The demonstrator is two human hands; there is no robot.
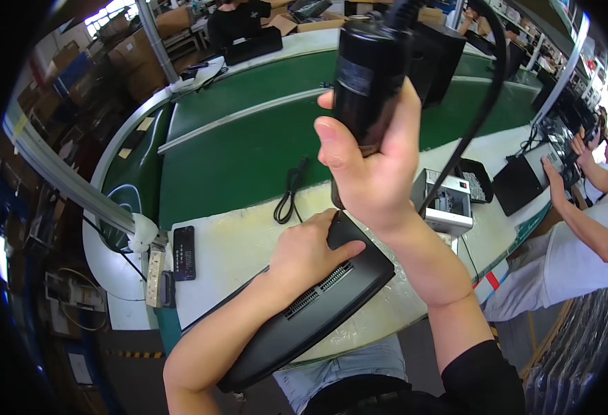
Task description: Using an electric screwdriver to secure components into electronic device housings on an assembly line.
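Note:
A corded black electric screwdriver [369,76] stands upright in my right hand [380,173], whose fingers wrap round its body. Its lower end points down toward the far right end of a long black plastic casing [297,342] with two slotted vents. My left hand [304,249] presses on this casing, thumb across the top and fingers along its far edge near the screwdriver's lower end. The screwdriver's tip is mostly hidden behind my right hand. Whether a screw is at the tip, I cannot tell.
A black remote control [184,253] and a power strip [155,278] lie left. Beyond the casing are a coiled black cable [290,197] and a green conveyor belt [248,155]. A small metal machine [445,202] and a black tray [475,181] stand right, near a co-worker [580,235].

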